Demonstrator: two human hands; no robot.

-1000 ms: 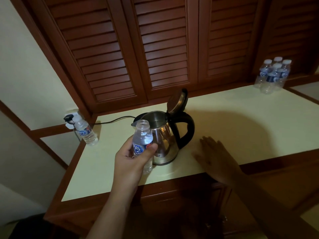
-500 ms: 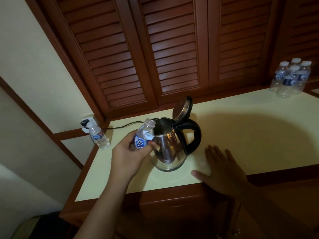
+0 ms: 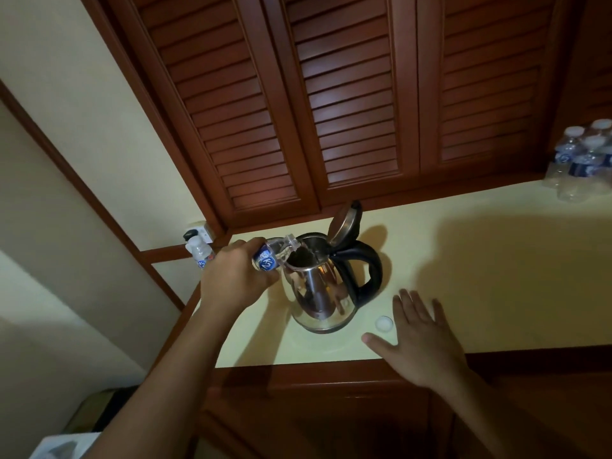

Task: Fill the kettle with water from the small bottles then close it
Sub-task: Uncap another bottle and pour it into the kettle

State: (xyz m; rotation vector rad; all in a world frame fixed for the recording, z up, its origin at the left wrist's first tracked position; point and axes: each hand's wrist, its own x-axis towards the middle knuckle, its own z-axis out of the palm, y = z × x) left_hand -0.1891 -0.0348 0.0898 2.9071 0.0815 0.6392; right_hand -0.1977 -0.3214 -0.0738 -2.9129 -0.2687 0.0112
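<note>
Cream counter under wooden louvre doors, kettle sitting mid-frame with its lid flipped up. Left hand is wrapping its fingers round a bottle and tipping the neck over the kettle mouth, so pouring looks like the step going on. Right hand is lying flat, fingers spread, beside the cap. Next I'd guess: emptying it, then grabbing spare bottles from the upper right

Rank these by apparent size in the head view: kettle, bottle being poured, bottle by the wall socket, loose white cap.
1. kettle
2-3. poured bottle and socket bottle: unranked, since the left hand hides part of each and the socket bottle stands farther away.
4. white cap
</note>
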